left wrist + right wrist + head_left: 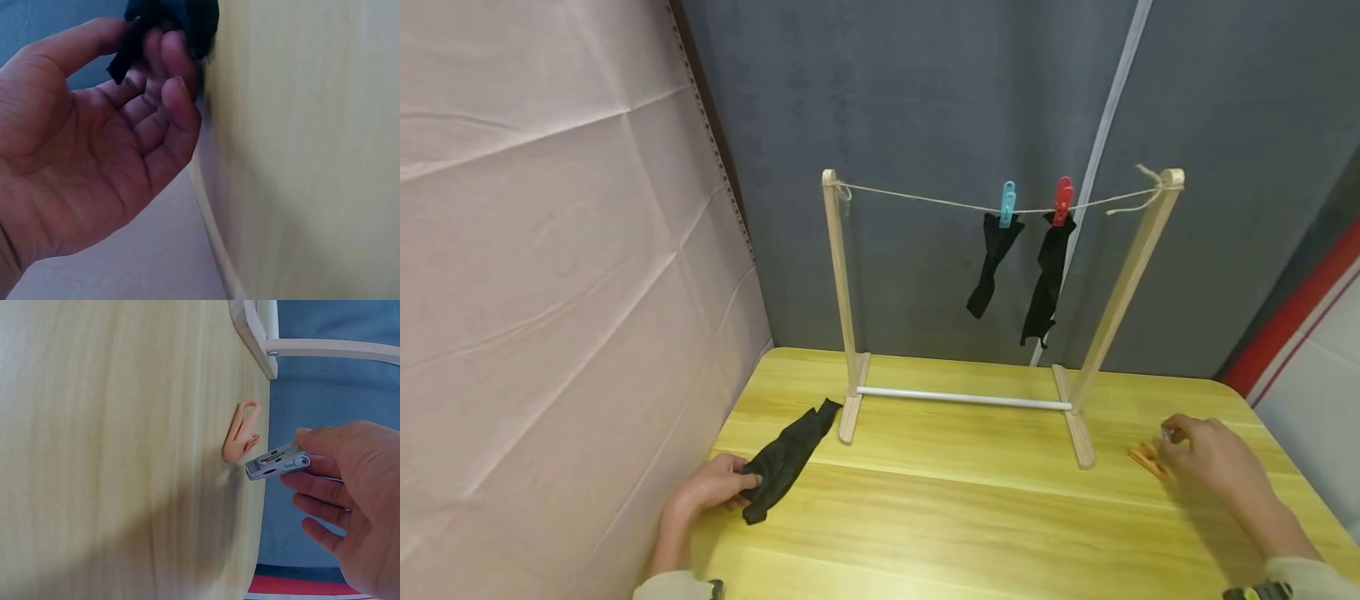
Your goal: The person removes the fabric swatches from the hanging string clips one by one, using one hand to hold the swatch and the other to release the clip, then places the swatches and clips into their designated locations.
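Observation:
At the table's left side my left hand (711, 483) pinches the lower end of a black sock-like cloth (790, 454), thumb on top. In the left wrist view the dark cloth (203, 25) sits between thumb and fingertips. Over at the right, my right hand (1217, 462) holds a grey clothespin (278, 461) between thumb and index finger, the other fingers loosely bent. Just beside it an orange clothespin (240, 432) lies on the table. Two black cloth pieces hang from the string, one under a blue clothespin (1007, 204), the other under a red clothespin (1063, 202).
A wooden drying rack (1131, 283) stands at the table's back, with a string (917, 197) between its posts and a white bar (962, 397) low down. Pinkish cloth (572, 275) rises along the left side of the yellow wooden table (925, 517); a grey curtain hangs behind.

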The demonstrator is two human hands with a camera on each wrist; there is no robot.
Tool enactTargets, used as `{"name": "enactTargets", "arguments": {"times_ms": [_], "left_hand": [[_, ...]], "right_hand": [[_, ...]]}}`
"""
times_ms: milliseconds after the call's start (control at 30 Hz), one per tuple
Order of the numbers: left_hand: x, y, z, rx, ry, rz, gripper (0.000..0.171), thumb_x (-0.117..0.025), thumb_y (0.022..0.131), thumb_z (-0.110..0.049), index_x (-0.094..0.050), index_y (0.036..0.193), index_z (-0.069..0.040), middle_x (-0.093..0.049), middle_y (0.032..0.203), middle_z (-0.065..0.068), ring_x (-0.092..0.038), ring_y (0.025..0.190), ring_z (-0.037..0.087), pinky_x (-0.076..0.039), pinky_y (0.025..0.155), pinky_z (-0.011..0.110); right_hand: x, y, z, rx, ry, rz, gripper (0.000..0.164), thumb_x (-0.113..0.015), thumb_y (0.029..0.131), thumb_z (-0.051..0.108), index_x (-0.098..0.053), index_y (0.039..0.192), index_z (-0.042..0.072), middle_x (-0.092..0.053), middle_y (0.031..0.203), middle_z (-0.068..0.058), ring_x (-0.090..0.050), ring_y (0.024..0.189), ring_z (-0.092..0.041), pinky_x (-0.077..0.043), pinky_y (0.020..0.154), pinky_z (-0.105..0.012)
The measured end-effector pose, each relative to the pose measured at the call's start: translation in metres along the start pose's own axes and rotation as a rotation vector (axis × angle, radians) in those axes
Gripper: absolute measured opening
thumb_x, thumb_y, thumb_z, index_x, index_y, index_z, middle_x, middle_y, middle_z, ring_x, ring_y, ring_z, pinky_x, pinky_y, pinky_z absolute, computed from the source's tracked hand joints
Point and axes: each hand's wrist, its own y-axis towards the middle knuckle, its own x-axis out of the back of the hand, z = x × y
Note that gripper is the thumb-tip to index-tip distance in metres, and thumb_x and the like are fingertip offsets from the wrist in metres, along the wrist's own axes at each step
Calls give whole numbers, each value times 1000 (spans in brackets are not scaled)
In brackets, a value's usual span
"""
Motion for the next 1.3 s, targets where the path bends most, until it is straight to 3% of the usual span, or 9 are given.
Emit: {"name": "enactTargets", "arguments": {"times_ms": [200, 367, 467, 567, 667, 733, 833, 1100, 1300], "left_hand": [[0, -6, -3, 19, -17, 40, 26, -72, 100, -20, -61, 81, -6, -64, 65, 1, -56, 54, 10, -46, 53, 24], [0, -12, -13, 85, 120, -177, 53, -77, 96, -32, -43, 57, -19, -40, 51, -8, -34, 48, 7, -29, 47, 22], [3, -13, -21, 118, 237, -328, 57, -77, 94, -39, -43, 54, -18, -35, 51, -6, -30, 49, 10, -27, 46, 24], [9, -14, -30, 105, 321, -410, 49, -74, 95, -49, -65, 74, -6, -63, 68, 5, -56, 61, 19, -47, 55, 34], [12, -12, -38, 64, 293, -395, 67, -67, 99, -57, -66, 122, 6, -74, 116, 26, -70, 105, 43, -58, 90, 54], [12, -11, -43, 38, 259, -379, 79, -63, 101, -59, -55, 143, 8, -63, 142, 30, -59, 131, 50, -50, 108, 63], [9, -7, -52, 7, 217, -385, 88, -60, 102, -60, -40, 156, 6, -50, 158, 28, -45, 147, 52, -39, 119, 67], [-4, 3, -81, -57, 121, -451, 125, -64, 93, -74, 4, 169, -4, -4, 176, 28, -13, 162, 52, -19, 129, 69], [-14, 10, -94, -196, 125, -499, 126, -72, 92, -66, 11, 169, -11, 9, 179, 16, 0, 166, 43, -14, 132, 67]], "right_hand": [[-8, -2, -10, -26, -14, 35, 42, -63, 105, 32, -67, 124, -6, -76, 103, -19, -66, 96, -45, -56, 72, -60], [-14, -4, -13, -30, -28, 15, 41, -65, 105, 33, -69, 117, -5, -75, 97, -15, -67, 92, -42, -56, 71, -60], [-15, -4, -14, -25, -33, 11, 40, -66, 104, 33, -70, 115, -5, -75, 94, -13, -68, 89, -41, -56, 70, -60], [-16, -4, -15, -22, -35, 18, 42, -66, 105, 35, -71, 114, -5, -75, 94, -13, -68, 88, -40, -56, 70, -59], [-18, -4, -17, -33, -32, 40, 45, -63, 106, 40, -71, 114, -3, -75, 96, -15, -69, 89, -42, -56, 68, -59], [-21, -4, -17, -43, -25, 51, 46, -62, 106, 44, -72, 113, -1, -76, 98, -17, -70, 89, -42, -57, 67, -59], [-26, -5, -17, -53, -14, 53, 46, -61, 106, 46, -73, 112, 2, -76, 99, -18, -71, 89, -39, -57, 66, -57], [-32, -5, -15, -45, -7, 37, 35, -63, 106, 38, -73, 107, 4, -76, 95, -14, -71, 83, -34, -56, 66, -57], [-31, -3, -12, -78, 8, 74, 47, -59, 107, 48, -73, 109, 3, -76, 97, -17, -71, 83, -34, -55, 64, -55]]}}
